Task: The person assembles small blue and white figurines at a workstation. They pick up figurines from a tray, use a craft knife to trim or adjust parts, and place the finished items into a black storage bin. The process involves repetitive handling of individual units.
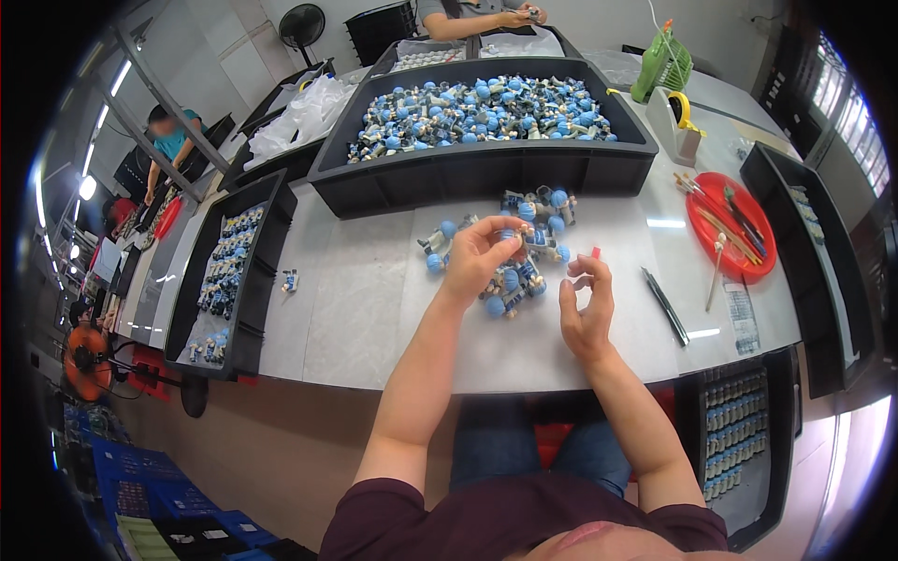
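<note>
Small toy figurines with light blue heads [510, 280] lie in a loose pile on the grey table in front of me. Over the pile, my left hand [479, 257] has its thumb and fingers closed on a small figurine [517, 240], which is mostly hidden by the fingertips. My right hand [588, 313] hovers just right of the pile, its fingers curled and the thumb held apart from them, with nothing visible between. Beyond its fingertips shows a small pinkish-red piece [596, 251]; whether the hand touches it I cannot tell.
A large black bin [482, 173] full of figurines stands behind the pile. Black trays flank the table, the left tray [251, 313] holding rows of figurines. At right are a red dish [713, 210] with brushes, a dark pen [665, 306] and a tape dispenser [675, 131]. Another person sits opposite.
</note>
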The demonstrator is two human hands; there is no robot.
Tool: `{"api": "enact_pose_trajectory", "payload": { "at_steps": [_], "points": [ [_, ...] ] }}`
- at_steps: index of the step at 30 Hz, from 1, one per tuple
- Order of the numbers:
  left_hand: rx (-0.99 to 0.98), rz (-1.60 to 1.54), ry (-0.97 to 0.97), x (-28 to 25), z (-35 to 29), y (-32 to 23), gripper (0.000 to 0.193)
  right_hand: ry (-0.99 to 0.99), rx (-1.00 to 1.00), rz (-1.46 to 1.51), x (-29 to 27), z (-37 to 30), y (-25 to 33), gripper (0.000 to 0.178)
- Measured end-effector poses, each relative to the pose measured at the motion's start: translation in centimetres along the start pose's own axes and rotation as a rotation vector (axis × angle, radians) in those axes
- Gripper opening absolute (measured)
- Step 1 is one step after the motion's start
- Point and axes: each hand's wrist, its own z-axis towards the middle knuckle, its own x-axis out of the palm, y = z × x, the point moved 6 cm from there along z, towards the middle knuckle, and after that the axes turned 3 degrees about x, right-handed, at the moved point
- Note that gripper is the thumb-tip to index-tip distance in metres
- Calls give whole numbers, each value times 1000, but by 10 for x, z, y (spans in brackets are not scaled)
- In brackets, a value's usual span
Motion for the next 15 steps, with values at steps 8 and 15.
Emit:
{"api": "enact_pose_trajectory", "payload": {
  "at_steps": [8, 15],
  "points": [
    [-11, -160, -169, -12, 0, 0, 25, 19, 24, -4, 2, -2, 0, 42],
    [-17, -175, -193, -14, 1, 4, 25, 28, 49, -1, 4, 0, -1, 41]
  ]
}}
